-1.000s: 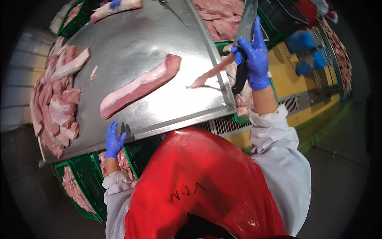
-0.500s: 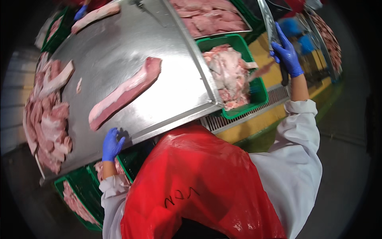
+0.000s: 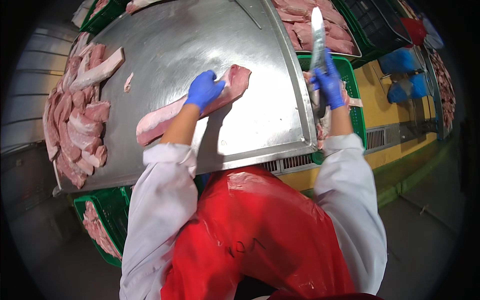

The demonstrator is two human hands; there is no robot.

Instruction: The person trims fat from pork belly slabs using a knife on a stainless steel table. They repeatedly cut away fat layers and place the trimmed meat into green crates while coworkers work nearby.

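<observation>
A long strip of pink meat with a pale fatty side (image 3: 160, 120) lies slantwise on the steel table (image 3: 260, 130). My left hand (image 3: 204, 91), in a blue glove, is over the strip's middle, its thumb and forefinger apart. Whether its fingertips touch the meat I cannot tell. In my blue-gloved right hand (image 3: 329, 86) is a knife (image 3: 318, 40), gripped by the handle with its blade pointing up and away. That hand is above a green crate (image 3: 356, 120) of pale trimmings, past the table's right edge, and hides part of them.
Meat pieces (image 3: 80, 125) are heaped along the table's left side, with a small scrap (image 3: 128, 82) beside them. A tray of meat slices (image 3: 312, 25) stands far right. A green crate (image 3: 120, 212) sits below the near left edge. A steel rod (image 3: 247, 14) lies at the back.
My left hand has moved from the table's near edge up over the meat strip. My right hand has swung inward with the knife, over the crate. The view has shifted.
</observation>
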